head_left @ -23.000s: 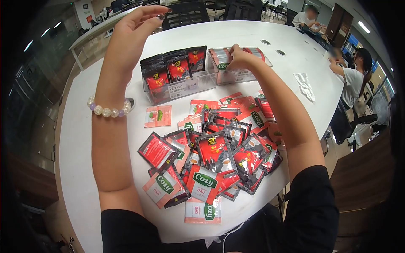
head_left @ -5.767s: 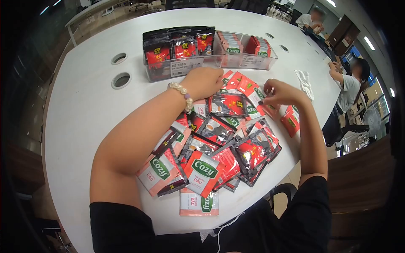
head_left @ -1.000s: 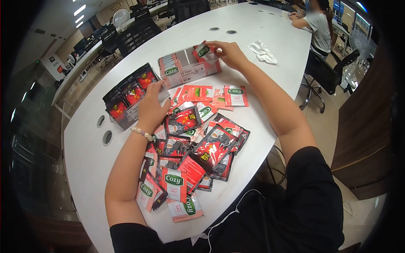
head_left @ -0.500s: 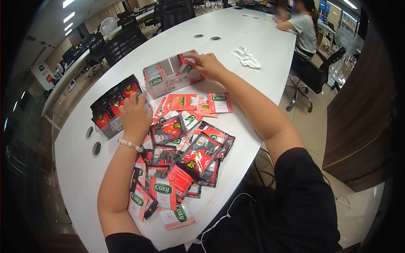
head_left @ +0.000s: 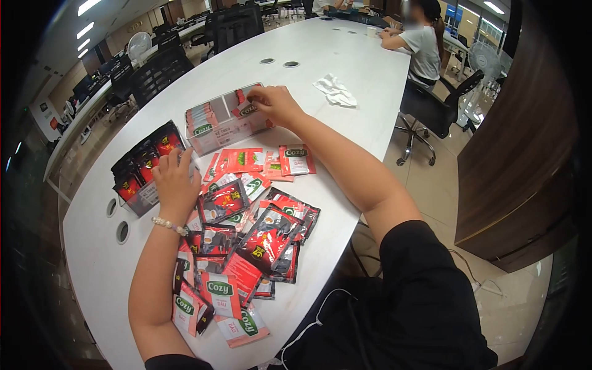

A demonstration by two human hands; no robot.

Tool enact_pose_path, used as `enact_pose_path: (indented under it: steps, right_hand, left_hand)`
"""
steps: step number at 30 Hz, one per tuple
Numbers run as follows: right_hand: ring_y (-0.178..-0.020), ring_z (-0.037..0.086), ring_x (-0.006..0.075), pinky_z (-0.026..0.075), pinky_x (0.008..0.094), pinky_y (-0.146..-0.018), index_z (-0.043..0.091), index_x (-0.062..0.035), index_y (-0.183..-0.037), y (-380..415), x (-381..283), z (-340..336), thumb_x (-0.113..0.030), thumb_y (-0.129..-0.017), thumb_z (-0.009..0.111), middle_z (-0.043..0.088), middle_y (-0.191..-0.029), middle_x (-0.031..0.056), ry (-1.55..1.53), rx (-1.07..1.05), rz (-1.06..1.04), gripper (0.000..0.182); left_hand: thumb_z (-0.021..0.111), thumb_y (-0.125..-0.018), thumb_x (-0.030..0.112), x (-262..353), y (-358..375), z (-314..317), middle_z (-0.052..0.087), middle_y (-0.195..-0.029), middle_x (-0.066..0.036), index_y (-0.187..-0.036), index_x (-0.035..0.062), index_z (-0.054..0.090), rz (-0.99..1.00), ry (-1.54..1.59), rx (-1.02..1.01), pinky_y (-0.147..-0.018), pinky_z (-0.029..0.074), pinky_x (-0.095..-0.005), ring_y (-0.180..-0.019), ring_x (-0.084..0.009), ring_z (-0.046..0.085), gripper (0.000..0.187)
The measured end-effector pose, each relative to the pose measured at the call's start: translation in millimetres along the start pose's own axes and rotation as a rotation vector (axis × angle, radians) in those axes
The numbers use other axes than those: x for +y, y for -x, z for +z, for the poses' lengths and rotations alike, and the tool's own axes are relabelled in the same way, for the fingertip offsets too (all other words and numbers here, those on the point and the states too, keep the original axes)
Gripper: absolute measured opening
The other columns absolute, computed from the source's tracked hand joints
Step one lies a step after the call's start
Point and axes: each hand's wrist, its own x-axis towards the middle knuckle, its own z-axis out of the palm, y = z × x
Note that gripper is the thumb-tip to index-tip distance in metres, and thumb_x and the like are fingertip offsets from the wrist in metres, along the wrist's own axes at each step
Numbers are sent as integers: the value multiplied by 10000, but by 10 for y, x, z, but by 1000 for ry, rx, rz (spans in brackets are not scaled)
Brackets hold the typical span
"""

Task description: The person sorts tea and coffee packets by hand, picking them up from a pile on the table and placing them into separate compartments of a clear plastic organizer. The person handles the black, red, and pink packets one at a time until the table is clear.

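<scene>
My right hand (head_left: 277, 106) reaches into the right compartment of a clear divided box (head_left: 228, 133). Its fingers are bent round the top of a red-and-pink Cozy sachet (head_left: 248, 110); the fingertips are partly hidden. Upright Cozy sachets (head_left: 200, 120) fill the left compartment. My left hand (head_left: 175, 185), wearing a beaded bracelet, holds nothing, fingers apart, at the near end of a second clear box (head_left: 147, 198) packed with black-and-red coffee sachets (head_left: 148, 161). Before me lies a loose pile of pink Cozy sachets (head_left: 220, 295) and black-and-red coffee sachets (head_left: 269, 237), several overlapping.
The white table (head_left: 333, 148) has round cable holes (head_left: 123, 232). A crumpled tissue (head_left: 335, 90) lies beyond my right forearm. A person (head_left: 422, 46) sits at the far right side, near an office chair (head_left: 441, 117). A white cable (head_left: 319, 311) hangs over my lap.
The view has shifted, so the table's contents appear further left and lower. My right fingers have curled down onto the Cozy sachet in the compartment. My left hand stays by the coffee box.
</scene>
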Motion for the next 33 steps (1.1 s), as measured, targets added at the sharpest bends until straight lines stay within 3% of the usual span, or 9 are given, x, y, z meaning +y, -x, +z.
enact_pose_path:
  steps: [9, 15, 18, 22, 25, 28, 31, 33]
  right_hand:
    - [-1003, 516, 213, 346, 405, -916, 628, -122, -897, 24, 187, -23, -264, -755, 575, 591, -995, 46, 427, 173, -226, 207]
    - [-1226, 435, 254, 272, 462, -1052, 616, -157, -1060, 49, -38, 168, -372, -825, 560, 495, -1294, 74, 476, 148, -543, 324]
    - [-1322, 353, 262, 207, 483, -1102, 618, -165, -1105, 61, 31, 397, -463, -861, 526, 429, -1395, 76, 594, 78, -528, 396]
    - [-1344, 321, 268, 198, 497, -1100, 633, -164, -1089, 52, 18, 278, -485, -880, 502, 405, -1419, 69, 744, 19, -388, 406]
    - [-1246, 433, 279, 286, 445, -1062, 623, -121, -1034, 45, -85, 160, -383, -884, 553, 486, -1330, 92, 501, 168, -619, 310]
    - [-1175, 511, 258, 390, 380, -974, 634, -88, -1043, -18, -533, -188, -390, -843, 618, 562, -1249, 119, 240, -358, -251, 362]
    - [-959, 608, 267, 475, 369, -810, 613, -87, -1079, 33, -568, -362, -386, -777, 703, 625, -1090, 129, 112, -667, 36, 435]
    - [-998, 608, 252, 499, 362, -792, 556, -113, -1189, 161, -540, -476, -442, -708, 760, 601, -1127, 142, 308, -816, 143, 618]
  left_hand:
    - [634, -749, 202, -8, 7, 8, 537, -1126, -79, -1175, 104, 580, 0, 24, -2, -858, 351, -397, -1043, -244, 470, 441]
    - [632, -746, 189, 3, 2, -2, 540, -1120, -79, -1170, 102, 582, -4, 35, 1, -857, 354, -395, -1043, -247, 472, 436]
    - [633, -743, 184, 5, 0, -12, 542, -1119, -79, -1165, 102, 583, -2, 31, 2, -854, 357, -395, -1042, -248, 474, 433]
    - [637, -740, 183, 1, 1, -8, 544, -1120, -80, -1162, 101, 586, -5, 32, -1, -850, 360, -395, -1040, -248, 476, 433]
    - [640, -737, 183, 2, -5, 0, 545, -1120, -79, -1161, 100, 587, -6, 34, -2, -851, 361, -395, -1041, -248, 476, 435]
    - [641, -736, 185, -8, 10, 4, 544, -1119, -77, -1159, 100, 589, 3, 36, 11, -851, 362, -395, -1041, -247, 475, 434]
    - [641, -736, 185, -12, 9, 15, 544, -1114, -73, -1157, 100, 592, 8, 35, 23, -851, 363, -395, -1038, -246, 476, 432]
    - [640, -736, 184, -10, 8, 14, 545, -1108, -70, -1155, 100, 593, 8, 46, 25, -850, 363, -394, -1035, -245, 477, 431]
